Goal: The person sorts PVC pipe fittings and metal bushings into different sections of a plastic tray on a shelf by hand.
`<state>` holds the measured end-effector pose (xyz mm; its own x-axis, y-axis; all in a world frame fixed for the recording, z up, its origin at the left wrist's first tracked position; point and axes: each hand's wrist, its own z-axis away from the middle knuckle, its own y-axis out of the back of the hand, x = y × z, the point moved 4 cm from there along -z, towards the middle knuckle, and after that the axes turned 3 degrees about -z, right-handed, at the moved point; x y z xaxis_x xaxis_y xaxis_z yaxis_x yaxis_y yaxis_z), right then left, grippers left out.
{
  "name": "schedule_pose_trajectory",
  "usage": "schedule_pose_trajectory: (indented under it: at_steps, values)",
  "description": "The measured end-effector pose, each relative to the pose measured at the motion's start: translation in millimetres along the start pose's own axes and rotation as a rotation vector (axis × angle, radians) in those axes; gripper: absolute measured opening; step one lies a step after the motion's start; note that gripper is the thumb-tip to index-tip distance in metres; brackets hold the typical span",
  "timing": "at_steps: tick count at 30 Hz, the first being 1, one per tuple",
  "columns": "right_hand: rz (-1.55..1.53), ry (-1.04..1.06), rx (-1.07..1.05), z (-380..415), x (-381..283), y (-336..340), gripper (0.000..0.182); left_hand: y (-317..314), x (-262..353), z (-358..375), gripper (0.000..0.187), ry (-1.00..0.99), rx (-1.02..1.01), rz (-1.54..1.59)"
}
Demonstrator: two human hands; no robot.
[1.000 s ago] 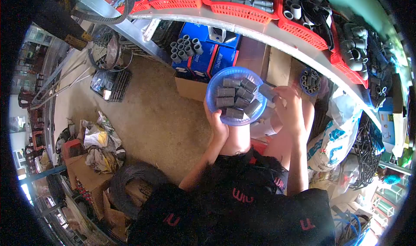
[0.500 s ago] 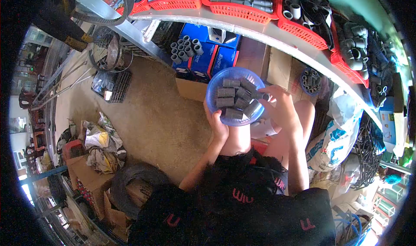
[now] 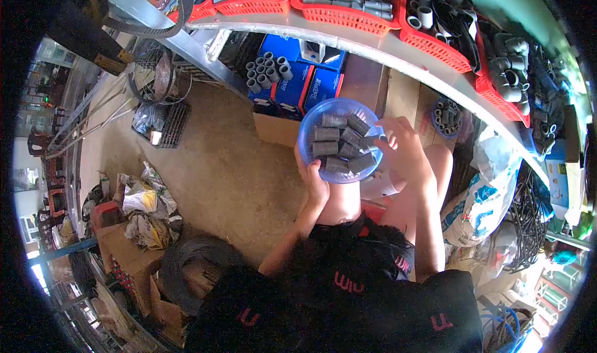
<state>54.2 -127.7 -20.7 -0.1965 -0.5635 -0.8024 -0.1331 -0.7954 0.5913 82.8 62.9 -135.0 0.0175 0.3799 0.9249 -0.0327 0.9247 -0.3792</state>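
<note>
Left grip [image 3: 313,182] cups the blue bowl [image 3: 309,129] from beneath; right grip [image 3: 404,154] reaches over its right rim.

From where I watch, the left hand's fingers wrap the bowl's near edge and hold it up above the knees, in front of the shelf [image 3: 398,45]. The bowl is heaped with short grey pipe couplings [image 3: 339,143], lying on their sides and touching one another. My right hand's fingertips [image 3: 378,140] are curled in at the right side of the pile, on the couplings there, but I cannot tell whether they are closed on one. Red baskets [image 3: 348,8] of grey fittings line the shelf above. Blue cartons [image 3: 292,85] with upright pipe pieces stand on the floor just beyond the bowl, and a white printed sack [image 3: 482,200] sits to the right of the knee.
</note>
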Motion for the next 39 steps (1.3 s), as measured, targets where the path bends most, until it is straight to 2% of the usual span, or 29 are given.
schedule_pose_trajectory:
  at_steps: [7, 10, 13, 16, 19, 25, 28, 31, 34, 38, 39]
  values:
    - [-0.027, 0.166, 0.123, -2, 0, 6, 0.021, 1, -4, -2, 0.058, -0.02, 0.006, 0.027]
    - [-0.146, 0.051, 0.047, -6, 3, 5, 0.019, 2, -4, -2, 0.059, -0.008, 0.001, 0.078]
    - [0.004, 0.118, 0.041, -6, 0, -5, 0.017, -1, -1, -1, 0.058, -0.026, -0.014, 0.059]
    - [-0.009, 0.117, 0.145, -4, 0, -8, 0.017, -1, 0, -1, 0.058, -0.012, -0.003, 0.05]
    - [0.081, 0.202, 0.209, 1, 2, -10, 0.015, -3, 2, 0, 0.058, -0.006, -0.008, 0.055]
    - [0.22, 0.226, 0.18, 4, -9, -5, 0.015, -3, 1, 0, 0.059, 0.016, -0.024, 0.107]
    - [-0.116, 0.098, 0.106, -2, 5, -10, 0.016, -2, 2, -1, 0.059, 0.006, -0.032, 0.126]
    - [-0.252, 0.008, 0.071, -7, 14, -13, 0.014, 2, -3, -1, 0.059, 0.008, -0.005, 0.127]
    - [-0.103, 0.145, 0.101, -5, 10, -20, 0.011, 2, -3, 0, 0.06, 0.013, 0.007, 0.116]
    - [0.094, 0.175, 0.172, -3, 16, -26, 0.008, 0, -3, -1, 0.059, 0.032, -0.045, 0.144]
    - [0.224, 0.209, 0.206, 0, 11, -23, 0.01, 0, -2, -1, 0.06, 0.021, -0.03, 0.123]
